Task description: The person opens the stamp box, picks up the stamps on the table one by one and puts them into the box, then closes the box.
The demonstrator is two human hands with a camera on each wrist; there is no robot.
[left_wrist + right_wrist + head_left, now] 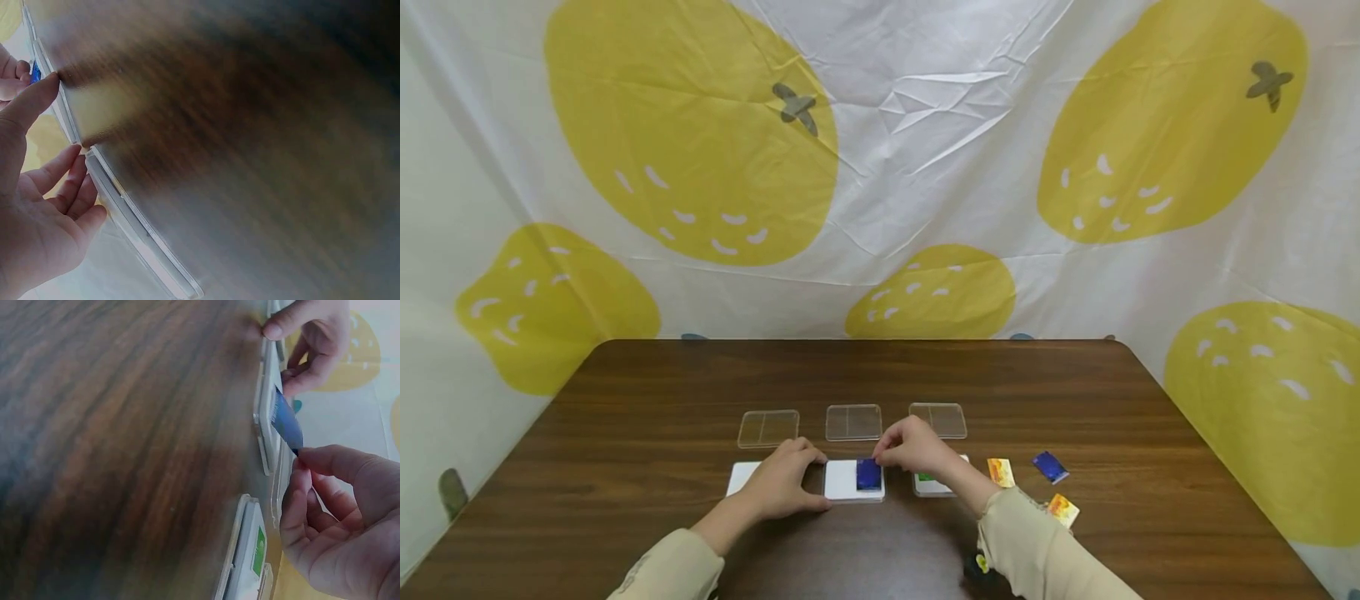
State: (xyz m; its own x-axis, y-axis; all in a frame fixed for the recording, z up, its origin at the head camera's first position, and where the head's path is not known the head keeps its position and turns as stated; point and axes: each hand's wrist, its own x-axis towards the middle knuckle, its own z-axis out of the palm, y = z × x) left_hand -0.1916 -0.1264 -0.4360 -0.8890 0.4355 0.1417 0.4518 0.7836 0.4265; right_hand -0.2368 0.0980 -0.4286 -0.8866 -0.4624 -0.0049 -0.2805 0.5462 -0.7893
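Note:
Three shallow white plastic cases stand in a row on the table. My left hand [784, 477] holds the middle white case [841, 481] at its left end, thumb at the front edge and fingers at the back. My right hand [916, 446] pinches the corner of a small blue card [868, 474] between thumb and fingertips. That blue card [287, 422] is tilted over the right half of the middle case, its lower edge at the white surface. The left white case [742, 475] is partly behind my left hand. A green card [258, 551] lies on the right white case [934, 489].
Behind the cases lie three clear lids [768, 428], [853, 422], [951, 421]. To the right are two orange-yellow cards [1000, 472], [1063, 510], partly by my right sleeve, and another blue card [1049, 467]. A lemon-print cloth [925, 167] hangs behind the brown table [647, 467].

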